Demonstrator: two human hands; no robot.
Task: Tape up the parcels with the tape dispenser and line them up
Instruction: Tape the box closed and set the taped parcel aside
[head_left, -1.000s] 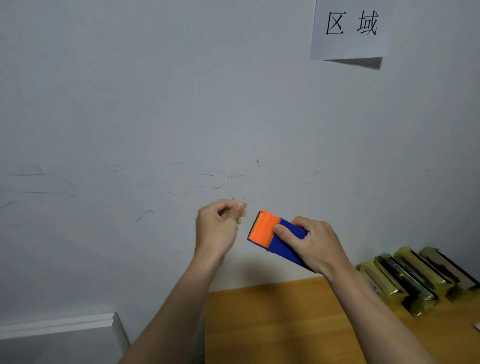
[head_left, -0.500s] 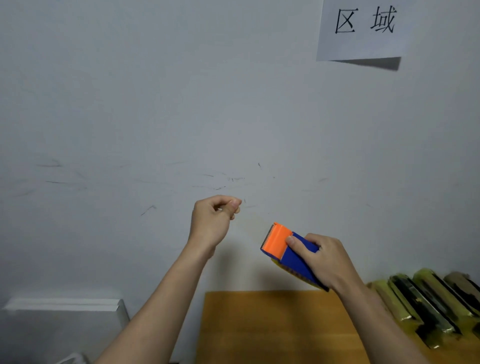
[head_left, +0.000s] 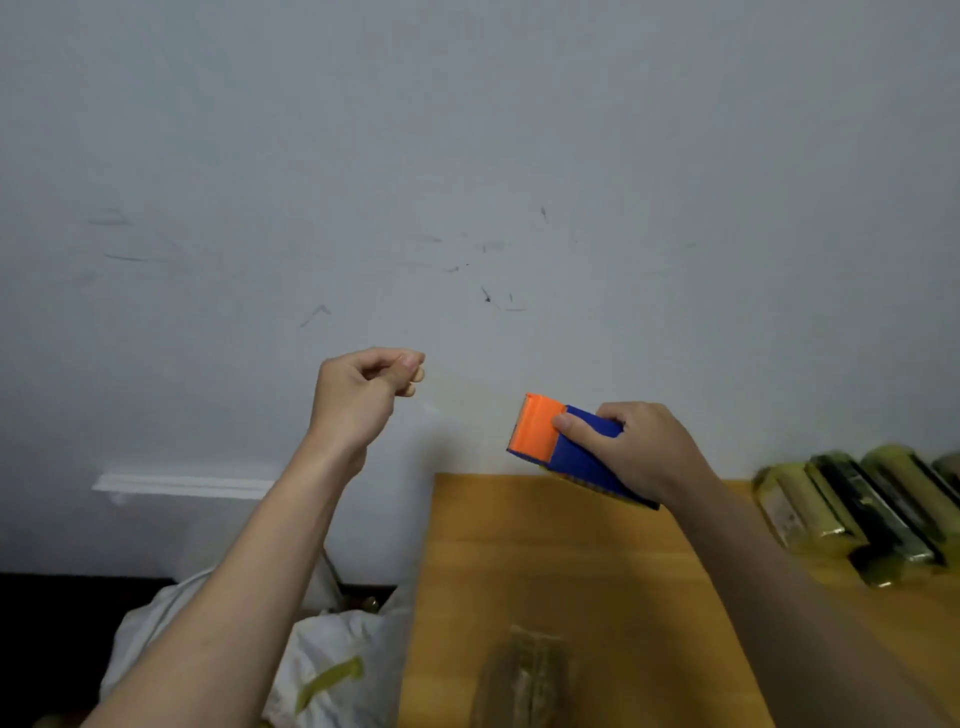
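Head cam, only one view. The tape dispenser (head_left: 563, 447) is a blue body w/ an orange front piece, toothed edge along its left side, and a bit of yellowish stuff showing under the blue at the bottom. It's up in the air, above the back left corner of the bench (head_left: 597, 561), tilted w/ the orange end up and to the left. The right hand (head_left: 641, 449) grips it, thumb lying across the top right where orange meets blue, the other fingers curled round the far side.

The left hand (head_left: 363, 397) is raised in front of the wall (head_left: 467, 156), well left of the dispenser, thumb and fingers pinched together at the tips. There's a faint pale streak running from that pinch toward the orange end, prob clear tape, but it's too see-thru to be sure.

Counts: 1 dispenser, 2 hands. On the right of the bench, a row of parcels (head_left: 852, 514) wrapped in yellow-green and dark, side by side and touching; I count abt 4, the last one cut off by the edge. 1 more brownish parcel (head_left: 524, 675) at the near edge of the bench, blurry. Left of the bench, down low, 1 white bag (head_left: 332, 660) w/ a yellow-green strip on it.
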